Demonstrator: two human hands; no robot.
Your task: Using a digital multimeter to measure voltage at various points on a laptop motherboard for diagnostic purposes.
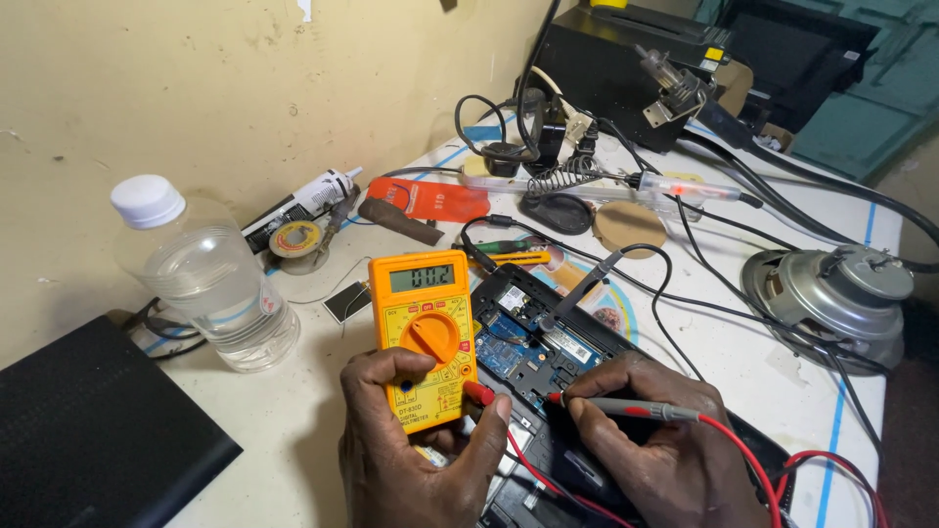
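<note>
My left hand (411, 455) grips the lower part of an orange multimeter (423, 337), thumb by its round dial, and a red plug sits at its fingertips. My right hand (665, 450) pinches a grey and red test probe (626, 407) whose tip touches the open black device with a blue circuit board (528, 357). A second black probe (577, 293) rests on the board. Red leads (753, 469) run off to the right.
A clear plastic bottle (210, 274) stands at the left by a black laptop (88, 430). A soldering iron on its stand (626, 181), solder reel (295, 238), glue tube (313, 196), cables, a grey round motor (831, 293) and black equipment (636, 59) fill the white table.
</note>
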